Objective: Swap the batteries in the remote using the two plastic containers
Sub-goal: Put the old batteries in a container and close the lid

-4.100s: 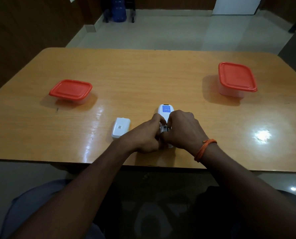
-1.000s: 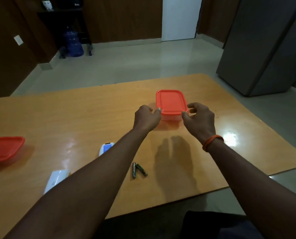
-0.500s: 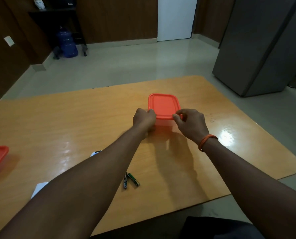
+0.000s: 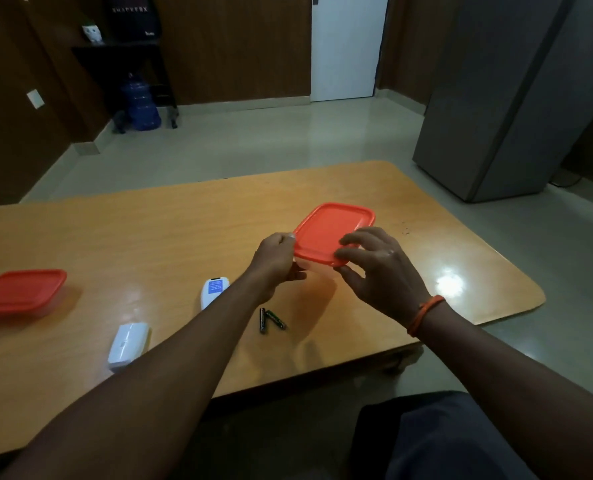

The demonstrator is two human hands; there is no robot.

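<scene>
My left hand grips the left edge of a clear container with an orange lid, held tilted just above the wooden table. On the lid's near right corner my right hand pinches, fingers on top and thumb beneath. Two dark batteries lie loose on the table below my hands. The white remote lies face down, partly hidden by my left forearm. Its white battery cover lies to the left. A second orange-lidded container stands shut at the far left.
The table's near edge runs under my forearms and its right end is rounded. A grey cabinet stands on the floor beyond the right end. A blue water jug and a dark shelf stand by the back wall.
Both hands took hold of the right container and brought it nearer and off the table, tilted. The remote, its cover and the two batteries stayed put; earlier, both hands worked at the remote.
</scene>
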